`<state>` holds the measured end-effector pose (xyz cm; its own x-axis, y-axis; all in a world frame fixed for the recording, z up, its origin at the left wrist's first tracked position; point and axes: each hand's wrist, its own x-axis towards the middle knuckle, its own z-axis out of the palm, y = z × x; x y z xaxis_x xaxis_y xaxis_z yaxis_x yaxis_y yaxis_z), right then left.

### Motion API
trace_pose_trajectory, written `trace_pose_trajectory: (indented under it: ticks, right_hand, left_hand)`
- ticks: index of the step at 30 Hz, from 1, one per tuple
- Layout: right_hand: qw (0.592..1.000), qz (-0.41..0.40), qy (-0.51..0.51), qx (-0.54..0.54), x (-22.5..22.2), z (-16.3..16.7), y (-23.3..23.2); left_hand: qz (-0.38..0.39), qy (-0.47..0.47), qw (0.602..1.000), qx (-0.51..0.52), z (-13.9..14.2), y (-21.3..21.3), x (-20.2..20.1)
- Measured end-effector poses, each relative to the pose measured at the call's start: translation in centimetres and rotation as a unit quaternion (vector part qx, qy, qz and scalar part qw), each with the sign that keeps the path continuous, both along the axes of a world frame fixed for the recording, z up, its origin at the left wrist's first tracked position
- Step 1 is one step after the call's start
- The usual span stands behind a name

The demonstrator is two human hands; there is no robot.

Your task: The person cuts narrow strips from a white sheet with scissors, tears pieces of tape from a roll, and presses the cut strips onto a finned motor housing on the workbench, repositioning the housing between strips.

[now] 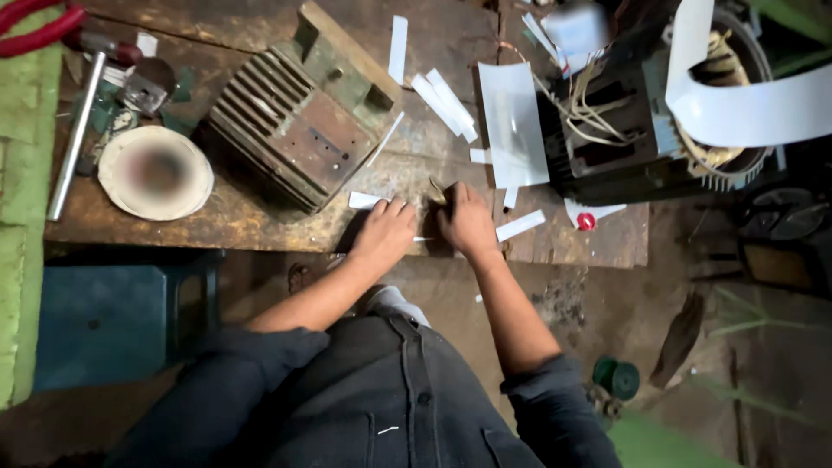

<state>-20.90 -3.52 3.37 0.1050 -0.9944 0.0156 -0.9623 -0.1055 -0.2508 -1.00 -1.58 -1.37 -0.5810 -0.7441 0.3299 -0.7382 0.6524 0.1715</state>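
1. At the bench's [260,217] far left corner we see red-handled pliers [39,30]; a steel rod [76,130] runs along the left edge, and a round pale disc [156,173] lies near the front edge.
2. Toward the middle of the bench sits a ribbed, rusty motor housing [299,113], tilted, with white paper strips [444,102] scattered beside it toward the back.
3. At the front edge, our left hand [384,232] rests palm down, fingers loosely curled, on a small white paper strip [364,200]; we cannot tell whether it grips anything.
4. Just beside it, our right hand [466,221] presses down with fingers bent around a small brownish piece [438,192]; how firmly it holds is unclear.
5. Right of the hands lies a curved white insulation sheet [513,126].
6. At the bench's right edge stands a wound motor stator [659,121], a white paper band [745,108] curling above it.
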Motion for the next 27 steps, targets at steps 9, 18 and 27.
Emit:
trace_pose_trajectory:
  ticks: [9,18,27]
  right_hand:
    - [0.998,-0.012,-0.042,0.041,2.7,-1.1,1.4]
    - [0.997,0.074,0.007,0.002,2.4,-1.2,2.3]
    - [0.995,0.038,-0.007,0.09,1.9,-1.0,-1.4]
  left_hand:
    - [0.049,-0.003,0.999,0.011,0.9,2.2,0.7]
    - [0.04,-0.035,0.997,0.053,1.8,2.9,0.8]
    - [0.041,-0.014,0.998,0.043,1.6,1.0,-0.2]
